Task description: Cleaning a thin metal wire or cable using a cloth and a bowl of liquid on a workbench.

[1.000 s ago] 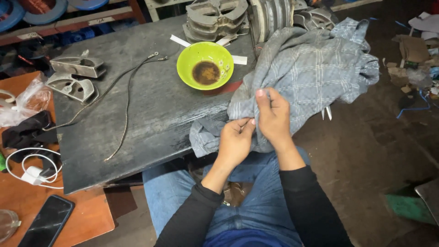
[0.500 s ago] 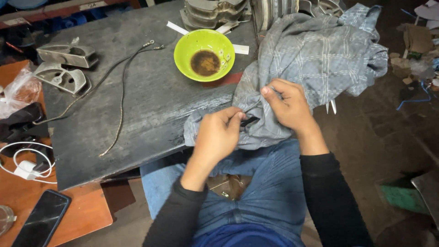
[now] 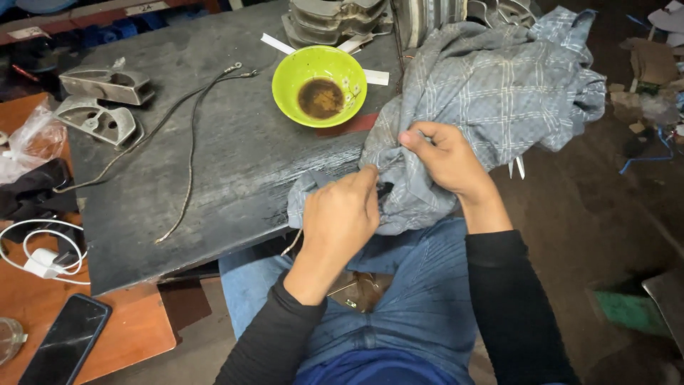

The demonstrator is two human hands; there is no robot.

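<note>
Head view: hands [image 3: 342,214] pinching cloth [image 3: 491,93]

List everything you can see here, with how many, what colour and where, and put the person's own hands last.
cloth: one, grey-blue checked, bunched at the table's right end, held by both hands
bowl: one, lime green with dark residue inside, on the table
table: one, dark grey, scuffed
cables: two, thin and dark, lying across the table
metal castings: two, grey, table's far left
phone: one, black, on the orange surface at lower left
charger with cord: one, white, same surface
left hand: one, gripping the cloth
right hand: one, pinching the cloth
</note>
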